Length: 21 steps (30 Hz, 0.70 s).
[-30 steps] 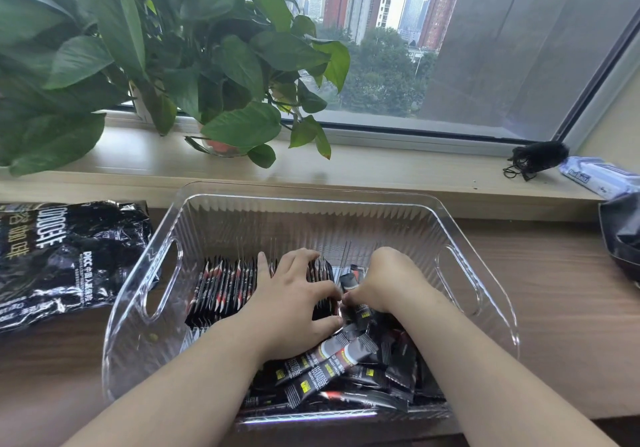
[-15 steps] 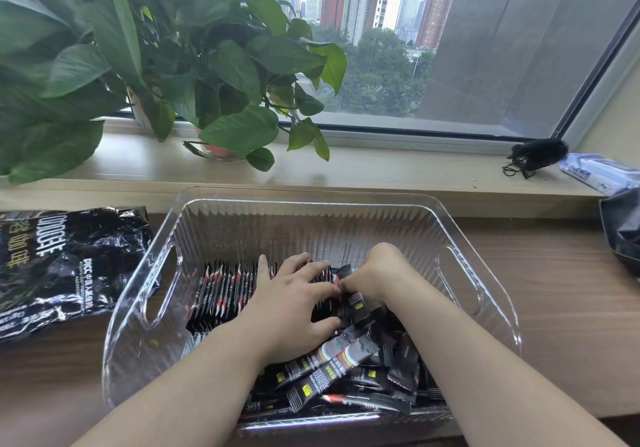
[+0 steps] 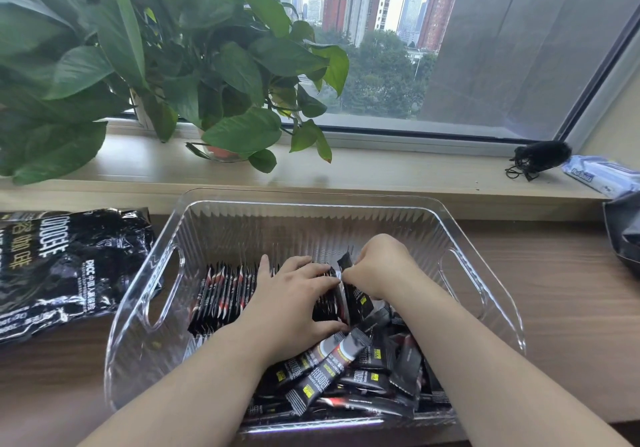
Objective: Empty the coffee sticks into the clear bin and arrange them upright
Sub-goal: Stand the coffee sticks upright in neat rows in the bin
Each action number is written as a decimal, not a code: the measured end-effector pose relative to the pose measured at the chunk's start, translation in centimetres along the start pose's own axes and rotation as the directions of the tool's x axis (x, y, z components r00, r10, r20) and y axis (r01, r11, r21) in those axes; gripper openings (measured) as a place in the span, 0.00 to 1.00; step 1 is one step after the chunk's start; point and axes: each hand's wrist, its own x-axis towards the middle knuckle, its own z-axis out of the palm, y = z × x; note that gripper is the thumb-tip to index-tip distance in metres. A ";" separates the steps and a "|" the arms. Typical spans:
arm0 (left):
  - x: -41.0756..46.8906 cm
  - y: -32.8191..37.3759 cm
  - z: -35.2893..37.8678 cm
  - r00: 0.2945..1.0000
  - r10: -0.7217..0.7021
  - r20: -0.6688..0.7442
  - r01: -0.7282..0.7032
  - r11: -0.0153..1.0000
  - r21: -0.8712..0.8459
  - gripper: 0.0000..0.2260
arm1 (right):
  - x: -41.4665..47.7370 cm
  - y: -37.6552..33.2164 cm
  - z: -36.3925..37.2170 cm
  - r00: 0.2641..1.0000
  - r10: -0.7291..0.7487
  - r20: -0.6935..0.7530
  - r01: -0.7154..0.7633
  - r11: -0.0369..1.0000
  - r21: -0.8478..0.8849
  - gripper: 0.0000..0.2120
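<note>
While the tabletop (image 3: 561, 294) carries the bin (image 3: 242, 225), a standing row (image 3: 221, 291) fills its left and a loose pile (image 3: 363, 377) its near-right. L hand (image 3: 294, 301), fingers straight, presses the row's rt end. R hand (image 3: 377, 266), just beside, pinches a stick (image 3: 358, 296) by its top. Its long axis is near upright, foot toward the gap.

We see black coffee sticks (image 3: 221, 294) with red-and-white stripes (yellow squares on the loose ones), a clear ribbed bin (image 3: 311, 225), a glossy black bag (image 3: 69, 273) lettered white and gold
</note>
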 end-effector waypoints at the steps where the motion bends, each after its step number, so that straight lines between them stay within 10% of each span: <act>1: 0.0 0.0 0.0 1.000 0.002 -0.007 -0.002 1.000 -0.003 0.34 | 0.0 -0.2 0.1 1.000 -0.008 0.014 0.008 1.000 -0.004 0.12; 21: 0.2 0.0 0.0 0.994 -0.058 -0.094 0.051 0.996 -0.074 0.35 | -0.4 0.4 0.3 0.998 -0.066 0.005 0.065 0.992 0.108 0.17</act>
